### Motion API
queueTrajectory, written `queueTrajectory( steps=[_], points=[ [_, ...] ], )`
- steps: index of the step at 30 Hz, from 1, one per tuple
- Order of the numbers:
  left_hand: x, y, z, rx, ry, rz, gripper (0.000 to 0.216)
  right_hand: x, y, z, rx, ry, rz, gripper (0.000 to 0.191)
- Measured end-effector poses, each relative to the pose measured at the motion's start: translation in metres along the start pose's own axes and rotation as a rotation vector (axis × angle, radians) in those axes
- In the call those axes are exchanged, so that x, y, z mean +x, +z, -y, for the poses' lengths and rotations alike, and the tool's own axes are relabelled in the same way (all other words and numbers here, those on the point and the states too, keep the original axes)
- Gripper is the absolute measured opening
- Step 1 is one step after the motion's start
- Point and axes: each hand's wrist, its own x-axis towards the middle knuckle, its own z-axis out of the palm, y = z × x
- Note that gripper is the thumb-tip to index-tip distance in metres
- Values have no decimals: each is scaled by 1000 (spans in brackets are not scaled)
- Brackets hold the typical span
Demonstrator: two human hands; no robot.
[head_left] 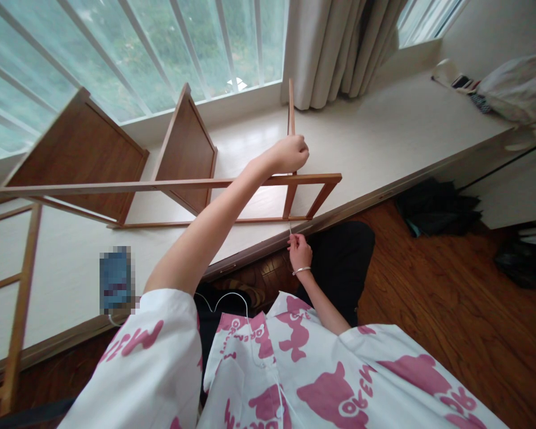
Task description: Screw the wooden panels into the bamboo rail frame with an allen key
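Note:
A wooden shelf frame lies on its side on a white window ledge. My left hand is stretched out and closed in a fist round a thin upright wooden slat of the frame, just above the long top rail. Lower down, at the ledge's edge, my right hand pinches a thin white strip or cord that runs up toward the frame's bottom rail. A bracelet sits on that wrist. Two brown panels stand within the frame.
Beige curtains hang at the back by the barred window. A blurred blue object lies on the ledge at the left. Dark bags sit on the wooden floor, and a pale bundle lies at the far right.

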Motion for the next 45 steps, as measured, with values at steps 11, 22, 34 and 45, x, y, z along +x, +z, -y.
queueTrajectory(
  steps=[11, 22, 34, 45],
  points=[
    [1, 1, 0, 19, 4, -13, 28, 1, -3, 0, -127, 30, -7, 29],
    [1, 1, -1, 11, 1, -7, 27, 1, 20, 0, 424, 159, 215, 53],
    [-1, 0, -1, -17, 5, 5, 27, -2, 24, 2, 333, 137, 119, 50],
    [3, 3, 2, 12, 8, -17, 26, 5, 35, 2, 648, 232, 153, 38]
  ],
)
